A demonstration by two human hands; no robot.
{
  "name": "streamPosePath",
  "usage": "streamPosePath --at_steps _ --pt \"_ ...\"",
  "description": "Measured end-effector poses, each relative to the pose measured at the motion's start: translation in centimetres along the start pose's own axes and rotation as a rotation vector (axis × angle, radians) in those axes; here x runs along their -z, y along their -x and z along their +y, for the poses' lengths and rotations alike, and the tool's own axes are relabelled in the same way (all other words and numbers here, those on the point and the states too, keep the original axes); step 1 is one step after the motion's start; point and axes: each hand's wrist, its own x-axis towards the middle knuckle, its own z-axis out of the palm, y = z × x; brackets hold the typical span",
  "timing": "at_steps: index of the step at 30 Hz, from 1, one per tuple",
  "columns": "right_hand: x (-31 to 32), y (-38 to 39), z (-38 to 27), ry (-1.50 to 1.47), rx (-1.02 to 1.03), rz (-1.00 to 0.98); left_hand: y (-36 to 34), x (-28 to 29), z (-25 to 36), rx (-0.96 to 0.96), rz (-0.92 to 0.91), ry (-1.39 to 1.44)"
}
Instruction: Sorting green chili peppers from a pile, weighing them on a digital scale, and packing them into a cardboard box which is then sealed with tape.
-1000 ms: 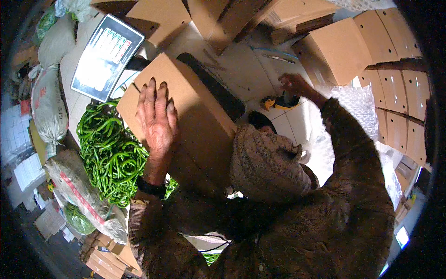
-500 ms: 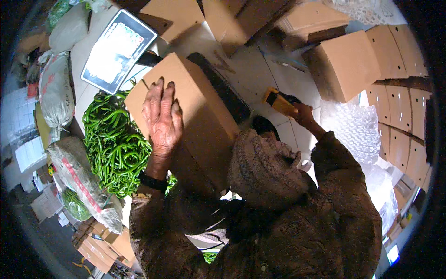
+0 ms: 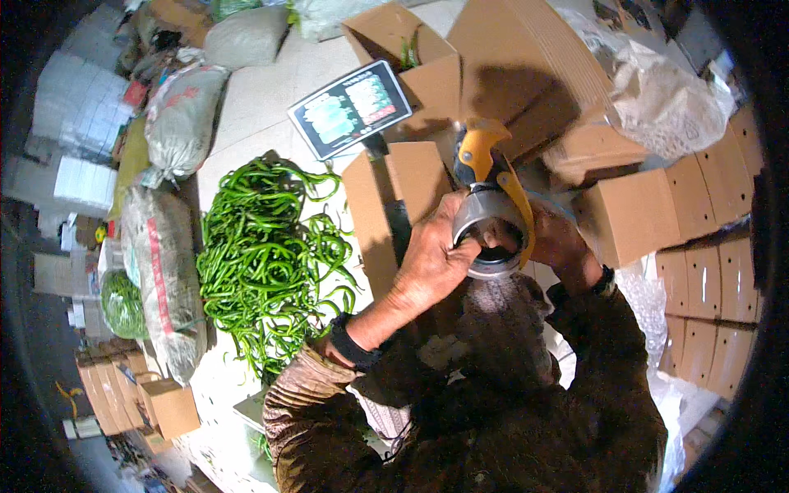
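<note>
Right, tape dispenser, yellow and black with a grey roll on it, is up in the air between both hands, near the right edge of an open carton. Roll's open side faces the camera, yellow-and-black head tilts toward the top.

Left hand: gripping the roll's left rim, thumb at the ring opening, black band on the wrist. Right hand: closed on the dispenser's right side, partly behind the yellow arm and in shadow, so exact finger placement unclear. Fingers show through the core; can't tell whose.

Open carton: flaps raised, dark gap between them. Lit display panel in a black frame sits tilted just past its far edge.

Left of the carton: big spread pile of long green peppers on a pale surface. Along that surface's left edge: red-striped sack, with a tied sack beyond it, and a bag of greens outboard.

Far side: another open carton, a few green bits at it. Right side: stacked cartons, bubble wrap near the right sleeve, translucent plastic sack toward the top.
</note>
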Motion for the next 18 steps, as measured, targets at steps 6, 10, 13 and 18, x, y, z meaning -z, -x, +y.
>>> streamPosePath --at_steps 6,10,13,18 --pt "-3.0 -0.5 -6.4 -0.086 0.152 -0.013 5.6 1.8 0.3 -0.096 0.189 -0.243" --pt "-5.4 -1.0 -8.4 -0.180 0.306 0.043 7.6 5.0 1.8 0.102 0.334 0.342" --pt "-6.1 -1.0 -9.8 -0.039 0.356 0.055 8.6 7.4 4.0 0.153 0.417 0.483" --pt "-7.6 -1.5 -8.2 0.495 0.587 0.231 7.6 7.4 3.4 0.071 0.406 0.367"
